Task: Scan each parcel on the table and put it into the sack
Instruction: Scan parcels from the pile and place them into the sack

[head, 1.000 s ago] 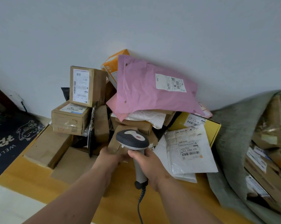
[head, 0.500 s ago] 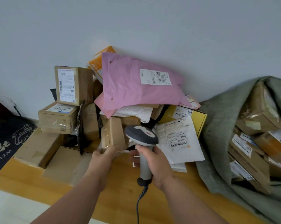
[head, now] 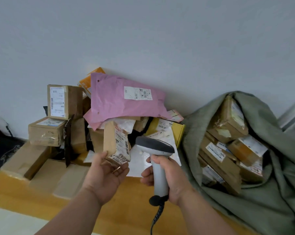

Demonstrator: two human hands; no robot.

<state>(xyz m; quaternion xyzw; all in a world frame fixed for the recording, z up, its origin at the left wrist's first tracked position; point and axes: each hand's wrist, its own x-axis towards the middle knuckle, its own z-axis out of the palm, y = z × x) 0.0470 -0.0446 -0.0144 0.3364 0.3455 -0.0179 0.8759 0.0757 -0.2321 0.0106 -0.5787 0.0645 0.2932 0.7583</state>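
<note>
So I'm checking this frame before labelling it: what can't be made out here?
- Label text on the small brown cardboard parcel in the left hand: too blurred, head view.
- Grey handheld barcode scanner in the right hand: its window faces away.
- Green fabric sack: cut by the right edge.
- Parcels under the pink plastic mailer: covered.

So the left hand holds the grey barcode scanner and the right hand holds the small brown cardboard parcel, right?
Swapped. In the head view the right hand grips the grey barcode scanner, and the left hand holds the small brown cardboard parcel.
</note>
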